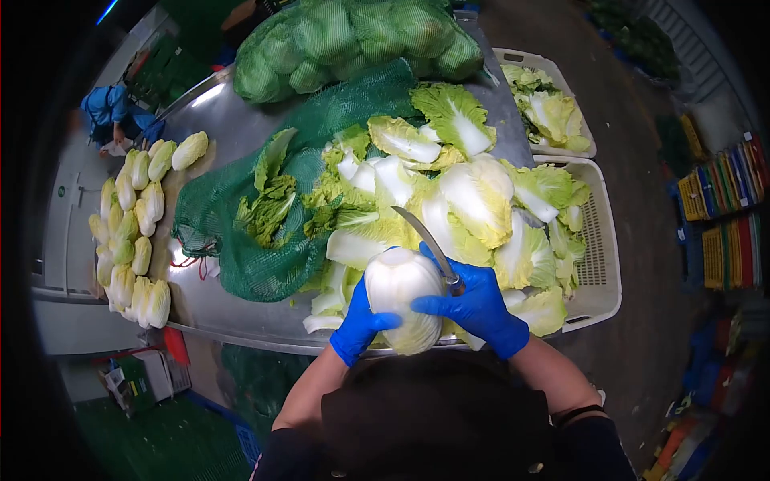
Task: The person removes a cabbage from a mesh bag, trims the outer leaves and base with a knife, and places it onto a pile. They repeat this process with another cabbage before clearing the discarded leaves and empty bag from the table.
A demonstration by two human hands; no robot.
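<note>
A pale, trimmed cabbage (404,293) is held upright between my two blue-gloved hands at the table's near edge. My left hand (358,321) wraps its left side, thumb across the front. My right hand (473,305) grips the handle of a curved knife (425,234), its blade pointing up and left behind the cabbage, while the thumb presses on the cabbage's right side. Loose outer leaves (385,176) lie in a heap beyond my hands. Another pale cabbage head (476,192) rests among them. Part of the knife handle is hidden by my fingers.
Green mesh netting (265,252) lies left of the leaves. A net sack of cabbages (345,40) sits at the far edge. Several cabbages (124,232) line the left end. Two white crates (605,248) with leaves stand right. A person in blue (108,112) is far left.
</note>
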